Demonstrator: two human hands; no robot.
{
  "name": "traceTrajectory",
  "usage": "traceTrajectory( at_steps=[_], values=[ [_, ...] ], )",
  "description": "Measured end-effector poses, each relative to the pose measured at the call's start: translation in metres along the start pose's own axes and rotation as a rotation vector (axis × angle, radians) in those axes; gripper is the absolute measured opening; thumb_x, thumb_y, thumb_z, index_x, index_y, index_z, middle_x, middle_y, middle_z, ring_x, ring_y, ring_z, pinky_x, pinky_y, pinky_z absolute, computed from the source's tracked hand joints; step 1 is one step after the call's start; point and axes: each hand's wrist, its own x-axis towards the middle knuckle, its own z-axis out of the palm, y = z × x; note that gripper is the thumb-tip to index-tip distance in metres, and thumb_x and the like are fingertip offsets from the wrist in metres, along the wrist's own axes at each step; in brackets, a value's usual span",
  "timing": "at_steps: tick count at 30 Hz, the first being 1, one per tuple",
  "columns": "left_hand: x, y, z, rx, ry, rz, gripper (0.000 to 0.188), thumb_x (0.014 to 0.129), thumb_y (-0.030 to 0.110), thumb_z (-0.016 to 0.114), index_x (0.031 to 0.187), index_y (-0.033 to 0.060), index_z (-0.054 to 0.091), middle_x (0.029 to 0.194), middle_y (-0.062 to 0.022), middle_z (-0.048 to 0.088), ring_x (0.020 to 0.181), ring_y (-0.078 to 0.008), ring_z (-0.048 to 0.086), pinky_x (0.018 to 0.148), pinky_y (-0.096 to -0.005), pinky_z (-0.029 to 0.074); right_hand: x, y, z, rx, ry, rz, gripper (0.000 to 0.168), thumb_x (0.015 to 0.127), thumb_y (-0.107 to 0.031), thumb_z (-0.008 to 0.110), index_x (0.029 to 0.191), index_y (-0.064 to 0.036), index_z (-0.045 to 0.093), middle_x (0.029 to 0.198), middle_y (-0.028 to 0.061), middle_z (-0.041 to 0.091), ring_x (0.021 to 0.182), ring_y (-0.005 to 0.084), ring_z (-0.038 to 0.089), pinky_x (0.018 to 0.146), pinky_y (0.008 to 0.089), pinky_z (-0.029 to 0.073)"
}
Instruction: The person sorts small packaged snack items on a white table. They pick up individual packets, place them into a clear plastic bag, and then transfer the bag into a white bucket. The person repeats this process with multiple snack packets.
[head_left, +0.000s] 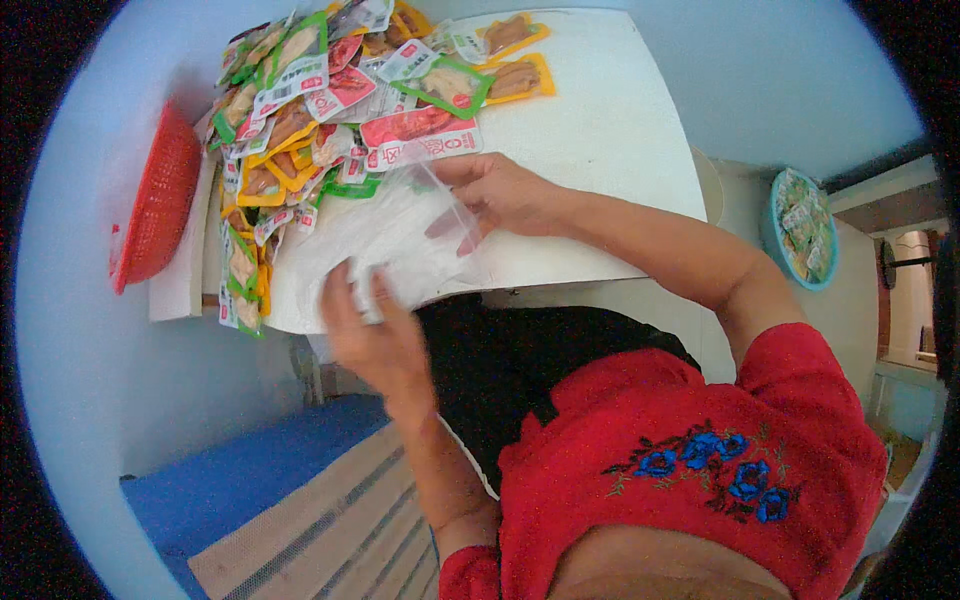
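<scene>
A thin clear plastic bag (397, 217) is spread between my two hands above the front of the white table (600, 135). My right hand (510, 196) has hold of its right edge, and some of the fingers show through the film. At the bag's near left side is my left hand (379, 337), blurred, with fingers apart; whether it pinches the film is unclear. Just beyond the bag lies a heap of sealed food packets with yellow, green and red borders. A red-printed packet (424, 135) and a green-edged packet (450, 84) lie nearest my right hand.
A red plastic basket (161, 202) stands tilted left of the table. Some packets (244, 277) hang over the table's left front edge. At the far right is a light-blue basin (802, 229) holding more packets. A blue surface with a striped mat (322, 525) lies at lower left.
</scene>
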Motion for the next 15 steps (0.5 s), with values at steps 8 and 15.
traceTrajectory(
  at_steps=[8, 15],
  values=[
    [-0.022, 0.068, 0.044, -0.004, -0.165, 0.082, 0.058, 0.078, 0.019, 0.07, 0.125, -0.0049, 0.045, 0.122, -0.0245, 0.053, 0.11, -0.0422, 0.051, 0.097, -0.0468, 0.039, -0.011, -0.004, 0.013, -0.046, -0.027, -0.049, 0.061, 0.087, -0.017, 0.06, 0.141, -0.004, 0.038, 0.125, 0.0075, 0.053, 0.102, 0.0142, 0.055, 0.065, 0.0313, 0.056],
    [-0.031, 0.065, 0.048, -0.046, 0.031, 0.137, 0.063, 0.077, 0.012, 0.065, 0.129, -0.0072, 0.037, 0.126, -0.0282, 0.049, 0.112, -0.0443, 0.051, 0.099, -0.0464, 0.039, -0.009, 0.002, 0.016, -0.163, 0.043, -0.083, 0.076, 0.078, -0.024, 0.073, 0.136, 0.008, 0.036, 0.13, 0.0225, 0.047, 0.109, 0.0234, 0.055, 0.066, 0.035, 0.058]
  ],
)
